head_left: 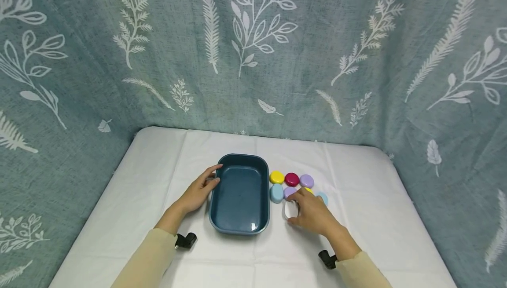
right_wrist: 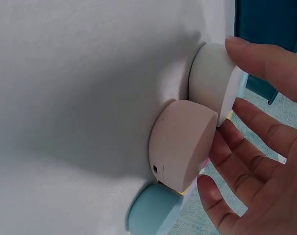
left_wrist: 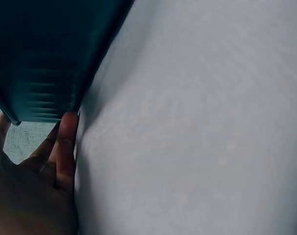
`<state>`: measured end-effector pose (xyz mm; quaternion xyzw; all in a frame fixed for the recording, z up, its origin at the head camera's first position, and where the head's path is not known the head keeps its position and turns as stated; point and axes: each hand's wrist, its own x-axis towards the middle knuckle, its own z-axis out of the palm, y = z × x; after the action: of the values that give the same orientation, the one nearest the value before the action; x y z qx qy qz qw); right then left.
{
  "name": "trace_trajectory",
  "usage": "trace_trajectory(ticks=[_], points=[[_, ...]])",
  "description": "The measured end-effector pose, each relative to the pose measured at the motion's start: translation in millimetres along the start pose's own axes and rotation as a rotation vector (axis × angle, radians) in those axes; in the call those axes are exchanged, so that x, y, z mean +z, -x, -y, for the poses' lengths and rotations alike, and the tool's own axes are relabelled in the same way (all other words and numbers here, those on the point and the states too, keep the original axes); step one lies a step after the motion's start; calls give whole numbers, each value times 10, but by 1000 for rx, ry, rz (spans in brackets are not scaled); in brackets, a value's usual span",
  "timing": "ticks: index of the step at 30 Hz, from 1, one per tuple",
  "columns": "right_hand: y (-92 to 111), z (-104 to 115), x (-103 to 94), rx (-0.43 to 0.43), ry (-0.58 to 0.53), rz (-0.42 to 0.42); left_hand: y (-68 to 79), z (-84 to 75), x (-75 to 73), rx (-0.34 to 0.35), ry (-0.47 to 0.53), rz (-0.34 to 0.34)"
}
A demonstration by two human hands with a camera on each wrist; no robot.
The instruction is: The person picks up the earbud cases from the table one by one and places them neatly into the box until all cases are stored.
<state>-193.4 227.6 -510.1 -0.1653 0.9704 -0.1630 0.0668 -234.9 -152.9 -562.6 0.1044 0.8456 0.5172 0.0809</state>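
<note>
My left hand (head_left: 198, 192) touches the left side of a dark blue tray (head_left: 212, 211). Its thumb and index fingertip reach the rim, while other fingers lie against the outer wall (left_wrist: 40, 93). To the right of the tray, my right hand (head_left: 313, 213) pinches a small round white case (head_left: 291, 210) between thumb and fingers; the white case (right_wrist: 210, 73) appears on its edge in the right wrist view. Beside it sit a pale pink case (right_wrist: 180, 142) with a small dark slot, hidden under the hand in the head view, and a light blue case (right_wrist: 153, 210).
Behind the right hand lie a yellow case (head_left: 277, 177), a crimson case (head_left: 292, 179), purple cases (head_left: 306, 180) and another light blue case (head_left: 277, 193). A white cloth (head_left: 158, 182) covers the table. A patterned green curtain (head_left: 277, 94) hangs around its back and sides.
</note>
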Motion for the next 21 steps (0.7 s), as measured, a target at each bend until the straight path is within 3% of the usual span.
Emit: trace_trajectory(ticks=[13,21], points=[[3,-9,35,-9,18,-22,-10,28,14,-10,15,16],[7,-6,24,-25,-54,-30,6,19,-9,-8,9,15]])
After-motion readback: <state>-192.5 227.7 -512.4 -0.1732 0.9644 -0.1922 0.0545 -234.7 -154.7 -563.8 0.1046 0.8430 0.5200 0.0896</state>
